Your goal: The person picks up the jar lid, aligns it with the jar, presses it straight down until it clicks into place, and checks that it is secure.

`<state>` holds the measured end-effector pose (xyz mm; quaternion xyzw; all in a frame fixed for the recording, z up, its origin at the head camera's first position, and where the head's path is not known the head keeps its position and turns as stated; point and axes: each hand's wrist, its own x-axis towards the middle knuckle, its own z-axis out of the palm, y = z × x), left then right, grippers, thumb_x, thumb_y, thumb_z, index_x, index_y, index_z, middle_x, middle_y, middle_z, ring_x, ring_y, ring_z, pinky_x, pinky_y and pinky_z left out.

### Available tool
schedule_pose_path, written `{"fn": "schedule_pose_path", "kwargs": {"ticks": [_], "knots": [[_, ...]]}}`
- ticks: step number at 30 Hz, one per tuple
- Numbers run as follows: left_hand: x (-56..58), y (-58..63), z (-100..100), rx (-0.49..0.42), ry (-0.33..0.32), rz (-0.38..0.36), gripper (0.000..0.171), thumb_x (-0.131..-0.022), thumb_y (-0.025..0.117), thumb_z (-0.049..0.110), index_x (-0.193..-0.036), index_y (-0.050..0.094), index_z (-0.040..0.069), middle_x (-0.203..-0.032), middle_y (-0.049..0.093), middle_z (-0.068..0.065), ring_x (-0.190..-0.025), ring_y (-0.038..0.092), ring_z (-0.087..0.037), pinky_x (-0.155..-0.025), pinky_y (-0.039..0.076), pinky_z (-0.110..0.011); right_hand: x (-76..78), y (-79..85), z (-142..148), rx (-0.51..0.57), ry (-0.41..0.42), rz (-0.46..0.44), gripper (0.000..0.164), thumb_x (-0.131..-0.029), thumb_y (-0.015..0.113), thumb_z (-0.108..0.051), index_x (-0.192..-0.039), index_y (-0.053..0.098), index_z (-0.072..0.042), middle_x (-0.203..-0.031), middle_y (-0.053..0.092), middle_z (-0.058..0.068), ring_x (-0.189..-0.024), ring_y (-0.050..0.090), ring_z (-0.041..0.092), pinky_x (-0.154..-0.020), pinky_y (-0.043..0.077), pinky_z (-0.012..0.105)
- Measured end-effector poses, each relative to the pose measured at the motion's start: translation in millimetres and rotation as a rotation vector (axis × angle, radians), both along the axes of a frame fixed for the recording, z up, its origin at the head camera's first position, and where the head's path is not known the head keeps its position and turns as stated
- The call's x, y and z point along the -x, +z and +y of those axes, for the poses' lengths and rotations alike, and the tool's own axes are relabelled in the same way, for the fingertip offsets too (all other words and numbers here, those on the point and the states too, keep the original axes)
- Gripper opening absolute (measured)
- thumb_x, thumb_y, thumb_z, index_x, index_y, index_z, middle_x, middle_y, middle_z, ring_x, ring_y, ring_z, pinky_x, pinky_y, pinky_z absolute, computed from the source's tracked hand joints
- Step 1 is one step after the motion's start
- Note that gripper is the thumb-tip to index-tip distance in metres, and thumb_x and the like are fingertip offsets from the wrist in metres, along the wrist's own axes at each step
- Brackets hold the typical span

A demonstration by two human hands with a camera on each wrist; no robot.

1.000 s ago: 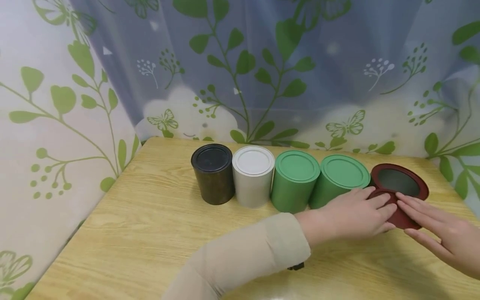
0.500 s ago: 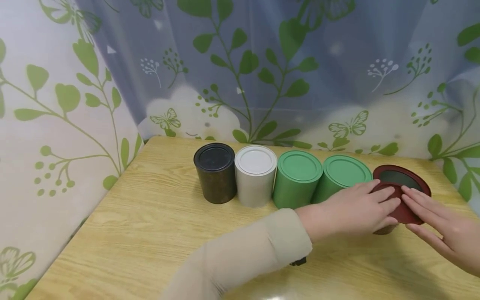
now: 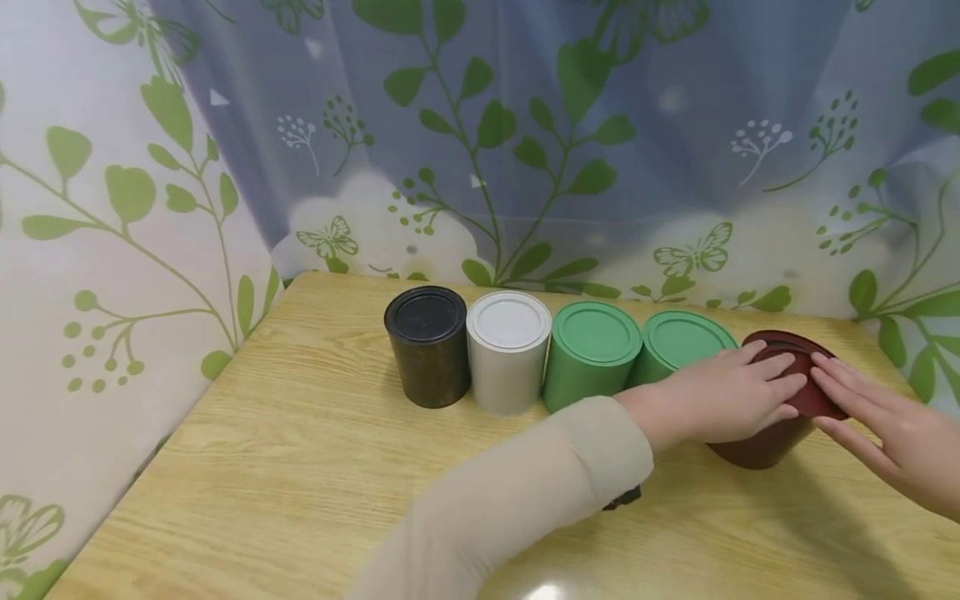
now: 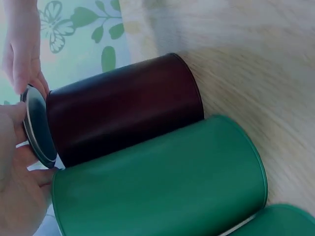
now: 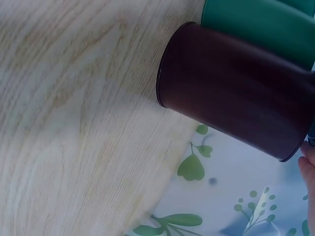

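Observation:
At the right end of a row of cans stands a dark red can point(image 3: 757, 450). Its matching round lid point(image 3: 816, 398) is over the mouth, tilted, with a thin strip of the far rim point(image 3: 787, 336) showing behind it. My left hand point(image 3: 723, 396) holds the lid's left side, fingertips on top. The right hand point(image 3: 892, 429) holds the opposite edge, fingers over it and thumb lower down. In the left wrist view, the lid point(image 4: 35, 123) sits askew at the can's mouth, a gap between them. Only fingertips of the right hand point(image 5: 309, 179) show in the right wrist view.
Left of the red can stand two green cans, one nearer point(image 3: 592, 367) and one partly behind my left hand point(image 3: 686, 340), then a white can point(image 3: 507, 367) and a black can point(image 3: 427, 358), all lidded. The wooden table point(image 3: 300, 483) meets a leaf-patterned curtain point(image 3: 525, 167) behind.
Both hands have moved the red lid back and up onto the can's mouth. The opening, widely visible before, is now mostly covered, and more of the can's front side shows.

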<state>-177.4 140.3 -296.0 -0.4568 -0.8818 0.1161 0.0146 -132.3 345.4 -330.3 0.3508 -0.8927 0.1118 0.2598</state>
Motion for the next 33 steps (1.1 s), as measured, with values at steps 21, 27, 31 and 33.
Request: {"fn": "schedule_pose_path", "kwargs": {"ticks": [21, 27, 31, 33], "knots": [[15.3, -3.4, 23.6, 0.064, 0.143, -0.036, 0.05, -0.1, 0.014, 0.047, -0.149, 0.012, 0.034, -0.152, 0.01, 0.017, -0.138, 0.003, -0.003, -0.11, 0.001, -0.02, 18.8, 1.0, 11.0, -0.08, -0.228, -0.355, 0.057, -0.097, 0.052, -0.018, -0.142, 0.029, 0.008, -0.153, 0.012, 0.018, -0.14, 0.005, 0.022, -0.111, 0.005, 0.045], [13.9, -5.5, 24.2, 0.045, 0.207, -0.072, 0.049, -0.1, 0.016, 0.049, -0.148, 0.013, 0.04, -0.151, 0.009, 0.021, -0.139, 0.005, -0.006, -0.111, 0.009, -0.024, 17.2, 0.5, 7.8, -0.079, -0.245, -0.404, 0.056, -0.098, 0.049, -0.019, -0.141, 0.027, 0.01, -0.153, 0.008, 0.017, -0.14, -0.001, 0.021, -0.11, 0.003, 0.048], [12.8, -4.6, 24.8, 0.044, 0.242, -0.094, 0.048, -0.1, 0.017, 0.05, -0.147, 0.012, 0.043, -0.15, 0.007, 0.024, -0.138, 0.003, -0.004, -0.111, 0.01, -0.027, 16.7, 1.0, 7.1, -0.083, -0.238, -0.41, 0.055, -0.099, 0.048, -0.018, -0.141, 0.026, 0.01, -0.154, 0.005, 0.012, -0.14, -0.005, 0.016, -0.111, 0.0, 0.044], [12.3, -4.2, 25.3, 0.044, 0.259, -0.108, 0.047, -0.1, 0.017, 0.05, -0.146, 0.011, 0.044, -0.15, 0.006, 0.025, -0.138, 0.001, -0.003, -0.112, 0.009, -0.028, 17.2, 1.6, 6.8, -0.081, -0.236, -0.418, 0.054, -0.099, 0.046, -0.018, -0.142, 0.026, 0.01, -0.155, 0.005, 0.01, -0.139, -0.007, 0.015, -0.112, -0.002, 0.041]]}}
